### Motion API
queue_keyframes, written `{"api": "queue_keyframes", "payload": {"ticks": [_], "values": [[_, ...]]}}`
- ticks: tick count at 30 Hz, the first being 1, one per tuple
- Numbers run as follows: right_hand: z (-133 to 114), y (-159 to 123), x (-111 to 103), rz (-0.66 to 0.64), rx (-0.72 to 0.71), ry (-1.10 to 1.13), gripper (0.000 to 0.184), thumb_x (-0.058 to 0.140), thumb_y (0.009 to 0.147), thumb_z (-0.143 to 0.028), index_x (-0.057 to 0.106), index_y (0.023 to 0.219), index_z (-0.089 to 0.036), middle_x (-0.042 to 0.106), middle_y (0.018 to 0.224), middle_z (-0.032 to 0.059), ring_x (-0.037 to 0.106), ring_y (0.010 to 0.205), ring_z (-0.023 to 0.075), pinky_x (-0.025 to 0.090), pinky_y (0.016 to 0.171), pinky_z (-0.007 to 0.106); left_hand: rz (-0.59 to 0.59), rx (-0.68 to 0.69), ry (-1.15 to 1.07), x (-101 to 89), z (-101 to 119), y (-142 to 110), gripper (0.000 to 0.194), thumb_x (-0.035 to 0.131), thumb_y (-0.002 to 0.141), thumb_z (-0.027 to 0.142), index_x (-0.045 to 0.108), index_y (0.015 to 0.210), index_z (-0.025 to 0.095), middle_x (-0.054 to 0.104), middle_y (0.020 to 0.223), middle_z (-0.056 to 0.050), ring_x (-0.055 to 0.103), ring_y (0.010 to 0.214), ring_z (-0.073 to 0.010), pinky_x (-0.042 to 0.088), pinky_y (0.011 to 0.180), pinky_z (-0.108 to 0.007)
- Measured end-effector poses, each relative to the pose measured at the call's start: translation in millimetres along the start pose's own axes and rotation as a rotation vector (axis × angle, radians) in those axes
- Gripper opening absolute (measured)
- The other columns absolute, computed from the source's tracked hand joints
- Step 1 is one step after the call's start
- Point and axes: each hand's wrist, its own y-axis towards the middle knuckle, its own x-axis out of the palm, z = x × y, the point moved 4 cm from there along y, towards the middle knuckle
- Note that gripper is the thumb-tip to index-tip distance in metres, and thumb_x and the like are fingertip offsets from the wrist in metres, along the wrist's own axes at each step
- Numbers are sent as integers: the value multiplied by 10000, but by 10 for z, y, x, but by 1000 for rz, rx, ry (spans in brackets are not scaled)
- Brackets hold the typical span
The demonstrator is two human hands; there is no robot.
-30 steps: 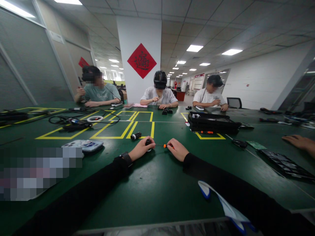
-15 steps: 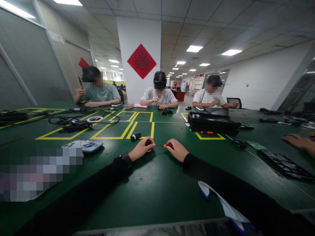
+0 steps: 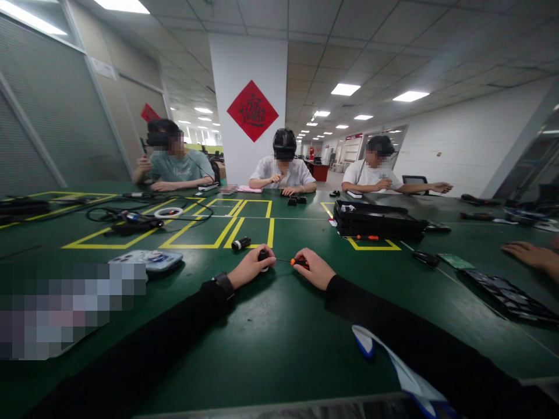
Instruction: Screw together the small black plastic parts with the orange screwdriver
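Note:
My left hand (image 3: 252,266) is closed around a small black cylindrical part (image 3: 263,256) with a pale lower end, held just over the green table (image 3: 262,361). Pinched in my right hand (image 3: 315,270) is a screwdriver (image 3: 299,263) with an orange and black handle. Its thin shaft points left and its tip meets or lies close to the black part; the exact contact is too small to tell. Just beyond my left hand lies another black cylinder (image 3: 241,243) with a white band.
A stack of black trays (image 3: 378,220) stands at right, with an orange-handled tool (image 3: 367,237) before it. A phone-like case (image 3: 151,261) lies left, cables (image 3: 131,218) behind it. At far right are a green circuit board (image 3: 455,261) and a co-worker's hand (image 3: 528,254). Three people sit opposite.
My hands stay nearly in place, still holding the black part and the screwdriver, whose handle shows more between my right fingers. The co-worker at back right has stretched an arm out to the right.

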Motion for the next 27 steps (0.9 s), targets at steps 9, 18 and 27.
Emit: {"api": "queue_keyframes", "payload": {"ticks": [9, 18, 27], "values": [[33, 23, 19, -52, -40, -16, 161, 390, 817, -137, 548, 844, -154, 527, 841, 44, 456, 827, 144, 358, 790, 296, -7, -11, 16, 2, -32, 3, 253, 529, 716, 386, 521, 818, 155, 574, 718, -5, 532, 677, -125, 424, 681, -269], [-17, 10, -31, -13, -37, 97, 182, 538, 735, -170, 524, 916, -159, 517, 890, 37, 481, 812, 137, 387, 750, 271, 16, 4, 45, -12, 14, -15, 252, 530, 714, 398, 533, 799, 161, 578, 722, -6, 528, 685, -128, 422, 674, -264], [14, 24, -12, 0, -42, 1, 90, 473, 791, -192, 550, 811, -151, 514, 837, 45, 463, 815, 145, 367, 772, 296, 9, -3, 50, -9, -4, -3, 245, 553, 697, 381, 522, 803, 163, 564, 740, -1, 519, 679, -122, 421, 676, -263]]}}
